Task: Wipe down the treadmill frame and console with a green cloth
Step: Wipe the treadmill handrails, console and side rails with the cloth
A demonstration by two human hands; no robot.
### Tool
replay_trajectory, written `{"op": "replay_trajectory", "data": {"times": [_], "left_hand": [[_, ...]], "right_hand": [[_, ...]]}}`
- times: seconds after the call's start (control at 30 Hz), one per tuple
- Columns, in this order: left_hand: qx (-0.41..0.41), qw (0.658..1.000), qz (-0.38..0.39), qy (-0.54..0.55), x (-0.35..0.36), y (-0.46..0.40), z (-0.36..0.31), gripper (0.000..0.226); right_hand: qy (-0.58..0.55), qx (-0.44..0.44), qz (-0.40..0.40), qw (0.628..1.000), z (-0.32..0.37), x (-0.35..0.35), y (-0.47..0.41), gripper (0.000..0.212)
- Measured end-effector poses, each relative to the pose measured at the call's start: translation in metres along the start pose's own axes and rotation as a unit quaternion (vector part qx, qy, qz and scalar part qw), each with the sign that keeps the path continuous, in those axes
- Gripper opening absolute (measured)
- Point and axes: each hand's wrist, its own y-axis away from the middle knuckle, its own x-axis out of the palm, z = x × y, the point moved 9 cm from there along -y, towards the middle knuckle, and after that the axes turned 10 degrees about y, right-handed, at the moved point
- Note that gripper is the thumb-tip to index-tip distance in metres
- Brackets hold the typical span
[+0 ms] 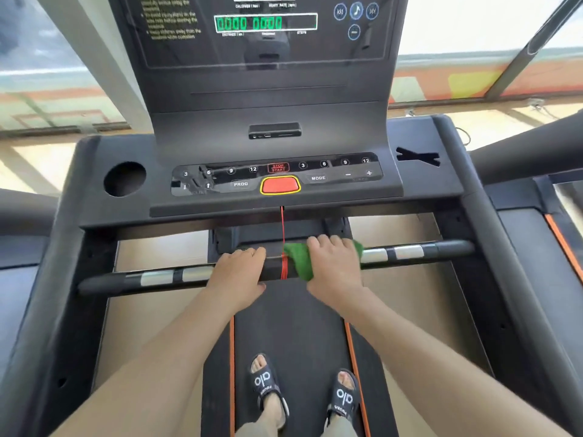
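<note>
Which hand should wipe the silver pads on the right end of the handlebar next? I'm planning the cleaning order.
Probably the right hand: it already presses the green cloth onto the handlebar, just beside those silver pads. The left hand grips bare bar, without cloth.

green cloth (299, 260) | bunched, draped over crossbar (410, 252) | below treadmill console (277, 178)
</note>
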Motion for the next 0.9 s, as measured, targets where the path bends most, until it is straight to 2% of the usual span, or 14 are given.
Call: {"op": "replay_trajectory", "data": {"times": [0.1, 0.2, 0.33, 0.4, 0.5, 0.63, 0.73, 0.77, 0.83, 0.9], "left_hand": [[0.006, 1.0, -0.006, -0.006, 0.0, 0.0, 0.001, 0.032], [0.014, 1.0, -0.019, 0.009, 0.0, 0.0, 0.003, 0.028], [0.022, 0.999, -0.022, 0.04, 0.001, 0.0, 0.006, 0.03], [0.025, 0.999, -0.019, 0.044, 0.001, 0.001, 0.006, 0.033], [0.024, 0.999, -0.005, 0.038, 0.001, 0.002, 0.005, 0.035], [0.033, 0.999, 0.0, 0.017, 0.0, 0.002, 0.002, 0.039], [0.033, 0.999, 0.013, 0.017, 0.001, 0.002, 0.003, 0.04], [0.032, 0.999, 0.015, 0.017, 0.001, 0.002, 0.003, 0.041], [0.033, 0.999, 0.018, 0.018, 0.0, 0.003, 0.003, 0.041], [0.034, 0.999, 0.018, 0.018, -0.001, 0.003, 0.003, 0.041]], "right_hand": [[-0.031, -0.03, -0.032, 0.999, 0.024, -0.007, -0.007, 0.049], [-0.027, -0.078, -0.058, 0.995, -0.008, 0.0, 0.001, 0.047], [0.016, 0.024, -0.049, 0.998, -0.095, 0.013, 0.011, 0.043], [0.033, 0.076, -0.038, 0.996, -0.112, 0.016, 0.017, 0.045], [0.049, 0.107, -0.044, 0.992, -0.067, 0.007, 0.015, 0.048], [-0.011, 0.071, -0.076, 0.995, 0.029, -0.001, 0.012, 0.058], [-0.015, 0.012, -0.078, 0.997, 0.037, 0.0, 0.018, 0.076], [-0.018, -0.021, -0.062, 0.998, 0.033, 0.0, 0.019, 0.084], [-0.035, -0.072, 0.021, 0.997, 0.02, -0.002, 0.011, 0.091], [-0.057, -0.075, 0.137, 0.986, 0.014, -0.004, -0.007, 0.078]]}}
